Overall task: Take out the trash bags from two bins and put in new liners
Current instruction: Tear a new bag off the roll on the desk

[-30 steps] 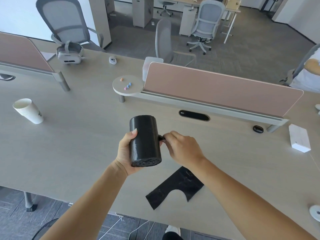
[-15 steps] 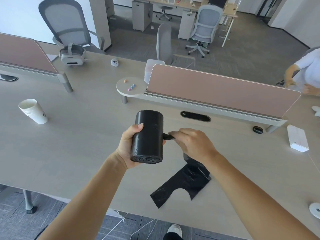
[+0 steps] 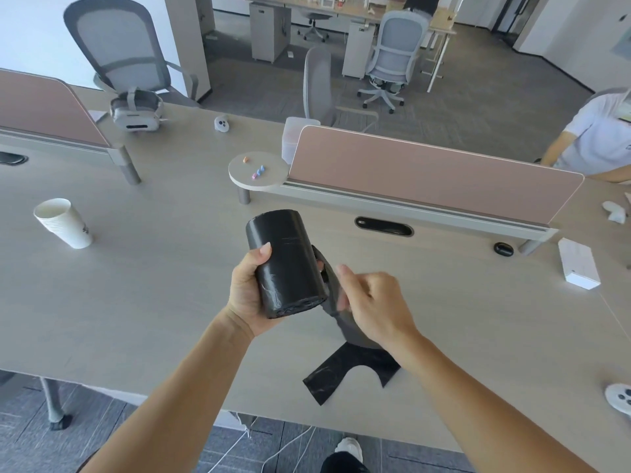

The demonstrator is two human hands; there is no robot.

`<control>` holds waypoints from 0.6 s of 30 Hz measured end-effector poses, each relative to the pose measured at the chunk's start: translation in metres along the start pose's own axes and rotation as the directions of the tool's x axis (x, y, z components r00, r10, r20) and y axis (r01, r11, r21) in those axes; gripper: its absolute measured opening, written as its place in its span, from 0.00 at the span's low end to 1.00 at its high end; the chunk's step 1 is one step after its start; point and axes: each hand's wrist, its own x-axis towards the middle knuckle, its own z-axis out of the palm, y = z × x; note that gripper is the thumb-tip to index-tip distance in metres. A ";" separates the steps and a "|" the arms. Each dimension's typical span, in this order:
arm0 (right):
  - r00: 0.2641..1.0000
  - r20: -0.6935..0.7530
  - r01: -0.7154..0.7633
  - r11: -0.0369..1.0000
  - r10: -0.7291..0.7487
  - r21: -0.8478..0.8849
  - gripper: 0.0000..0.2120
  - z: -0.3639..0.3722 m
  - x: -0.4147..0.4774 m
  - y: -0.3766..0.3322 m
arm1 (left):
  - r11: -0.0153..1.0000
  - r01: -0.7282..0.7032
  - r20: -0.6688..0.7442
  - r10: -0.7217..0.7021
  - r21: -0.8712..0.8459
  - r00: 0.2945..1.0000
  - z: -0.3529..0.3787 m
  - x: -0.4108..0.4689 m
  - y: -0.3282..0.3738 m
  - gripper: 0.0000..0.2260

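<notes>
While no bin shows anywhere in the head view, the work in hand is plainly the fetching of a fresh liner, so the task looks to be at its supply stage rather than its fitting stage. At the far left of the desk (image 3: 153, 285) stands a stack of paper cups (image 3: 63, 227), well apart from the action. Near the middle, the left hand (image 3: 251, 295) grips the roll of black liners (image 3: 285, 264) from behind, thumb across its front and fingers wrapped round, holding it tilted above the desk. Just to its right, the right hand (image 3: 374, 307) has its fingers curled round a liner (image 3: 351, 332) that comes off the roll's side and passes down under the palm. That strip is motion-blurred. Below the hand a flat black end with a notched cut (image 3: 351, 368) lies on the desk near the front edge. It appears to be the same liner's free end, though the hand hides the join. Further right sit a white box (image 3: 578, 268) and, at the frame's edge, a pale controller (image 3: 619, 397). Whether the old bags are already out cannot be told from here. Left to do, by my reading: tear this liner free, draw a second, and open and seat both in the two bins.
</notes>
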 end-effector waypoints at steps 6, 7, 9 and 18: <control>0.772 0.469 -0.631 0.430 0.429 0.646 0.26 0.019 0.022 -0.008 | 0.998 0.053 0.032 -0.052 -0.044 0.998 -0.006 0.004 -0.004 0.31; 0.774 0.490 -0.619 0.317 0.402 0.718 0.22 0.020 0.029 -0.008 | 0.997 0.063 0.033 -0.062 -0.042 0.998 -0.005 0.006 -0.006 0.32; 0.782 0.511 -0.596 0.186 0.358 0.781 0.17 0.020 0.042 -0.007 | 0.996 0.074 0.031 -0.072 -0.059 0.997 -0.004 0.012 -0.008 0.33; 0.612 0.733 -0.760 0.478 0.299 0.439 0.21 -0.008 0.094 0.016 | 0.997 0.040 0.002 -0.040 0.067 0.999 0.010 0.048 -0.007 0.32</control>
